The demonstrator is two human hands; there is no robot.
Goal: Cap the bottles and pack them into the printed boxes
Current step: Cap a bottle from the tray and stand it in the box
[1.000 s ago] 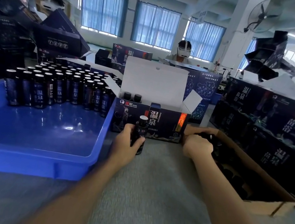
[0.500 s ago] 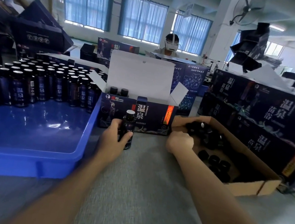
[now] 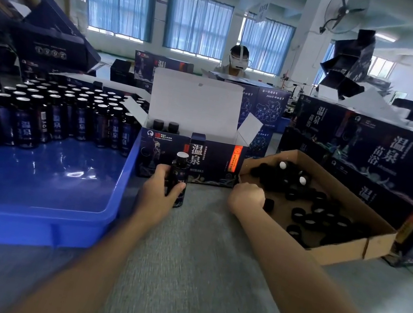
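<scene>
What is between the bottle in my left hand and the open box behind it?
Nothing visible. The bottle, held by the left hand, stands just in front of the box; only the box's own front wall is between, and its lid is up.

Printed box (image 3: 214,167) reads 温泉, perhaps PICC

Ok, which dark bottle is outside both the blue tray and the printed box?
The foil-topped bottle the left hand grips, upright before the printed box; others stand in the blue plastic tray or box.
</scene>
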